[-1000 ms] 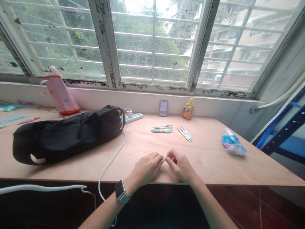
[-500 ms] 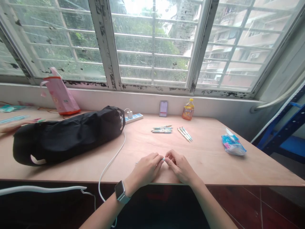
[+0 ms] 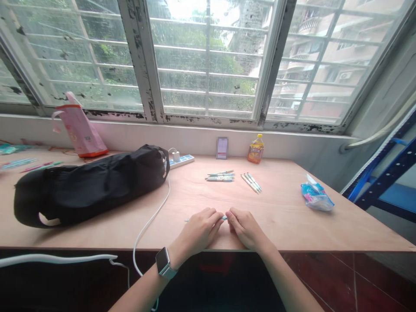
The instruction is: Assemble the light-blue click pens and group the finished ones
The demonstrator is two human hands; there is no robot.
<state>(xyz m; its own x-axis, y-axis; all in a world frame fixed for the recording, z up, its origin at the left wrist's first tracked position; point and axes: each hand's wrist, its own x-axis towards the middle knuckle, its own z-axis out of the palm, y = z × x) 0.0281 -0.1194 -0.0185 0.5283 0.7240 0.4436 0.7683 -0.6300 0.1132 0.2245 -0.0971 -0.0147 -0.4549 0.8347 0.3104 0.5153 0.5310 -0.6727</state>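
Note:
Both my hands rest near the front edge of the wooden table (image 3: 286, 229), fingertips meeting. My left hand (image 3: 199, 230), with a watch (image 3: 163, 263) on its wrist, is closed around a thin light-blue pen (image 3: 223, 217) whose far end sticks out to the left. My right hand (image 3: 244, 227) pinches the pen's other end with curled fingers. Further back lie two small groups of pens (image 3: 221, 176), the second group (image 3: 251, 182) slanted.
A long black bag (image 3: 87, 184) lies at the left, with a white cable (image 3: 152, 219) running from a power strip (image 3: 182, 160) over the table edge. A pink paper bag (image 3: 79, 128), a small card, an orange bottle (image 3: 255, 149) and a blue plastic packet (image 3: 315, 197) stand around.
My hands have closed a little tighter together on the pen and the view has shifted slightly. A person's arm seen at the far left half a second ago is gone.

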